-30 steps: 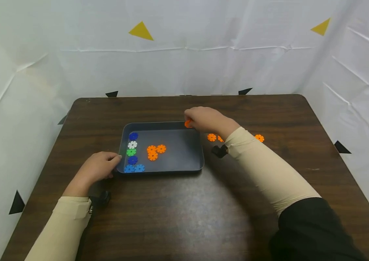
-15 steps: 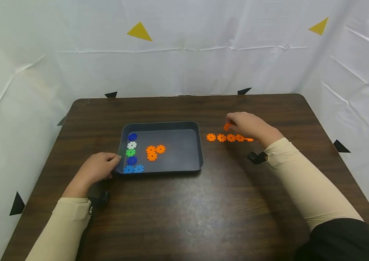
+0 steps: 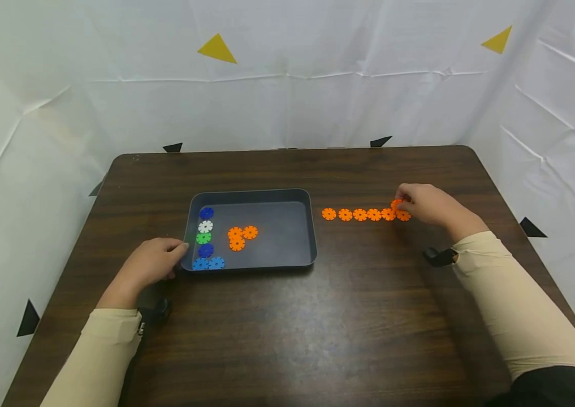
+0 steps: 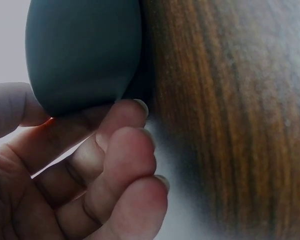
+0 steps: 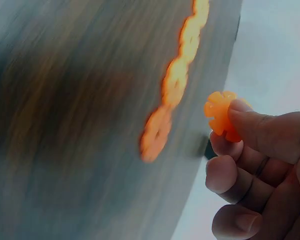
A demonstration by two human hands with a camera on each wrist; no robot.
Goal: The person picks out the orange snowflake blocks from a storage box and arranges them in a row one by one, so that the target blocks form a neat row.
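Right hand (image 3: 427,204) pinches an orange notched disc (image 5: 221,115) by its rim, above the row of orange discs (image 3: 366,215) right of the tray (image 3: 297,260). The disc is probably light, rigid plastic; edge grips suit it. Left hand (image 3: 152,263), fingers curled, touches the tray's corner.

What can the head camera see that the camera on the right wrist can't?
Only the head view shows the gray tray with blue, white, green and orange discs inside, and the left hand touching the tray's corner. Only the right wrist view shows, up close, the fingers pinching one orange disc above the table. Both show the right hand, the row of orange discs and the brown table.
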